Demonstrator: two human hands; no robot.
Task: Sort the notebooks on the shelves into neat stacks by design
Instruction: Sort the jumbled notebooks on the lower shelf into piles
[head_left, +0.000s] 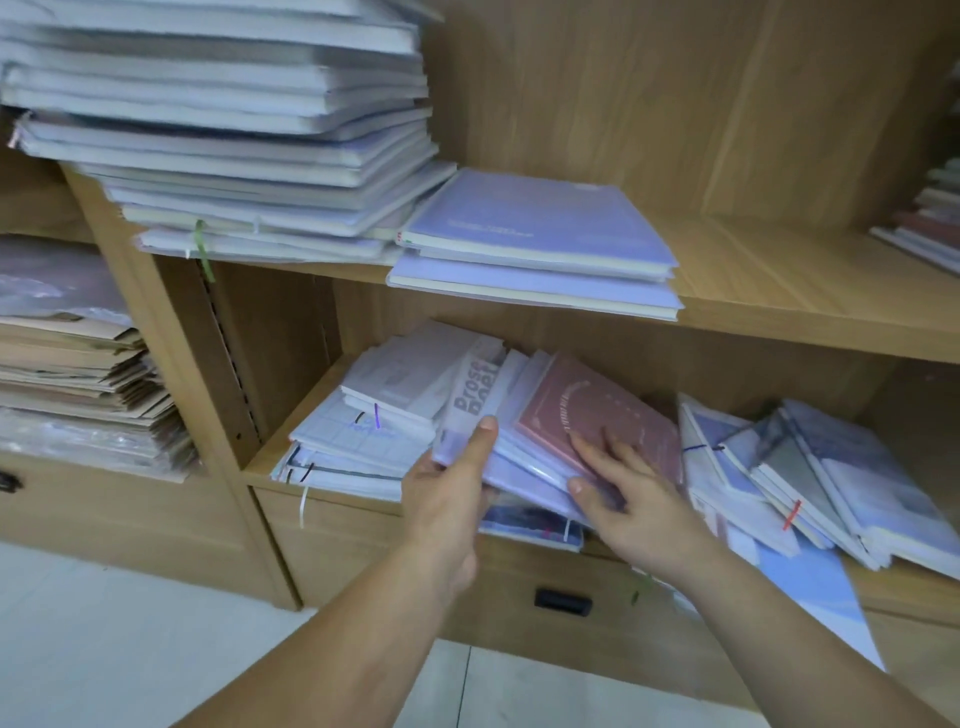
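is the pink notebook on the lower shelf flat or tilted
Tilted: the pink notebook lies slanted atop an uneven pile, under the right hand.

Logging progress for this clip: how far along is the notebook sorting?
Done, seemingly: the upper shelf holds a tall pale stack and a short lavender stack. In hand: the left hand grips the lettered notebook, the right hand rests on the pink notebook, both on the lower shelf. Left: the left jumble and the right jumble on that shelf lie slanted, mixed.

Both forearms extended forward, left hand (449, 493) thumb-up gripping a notebook (472, 395), right hand (626, 493) fingers spread flat
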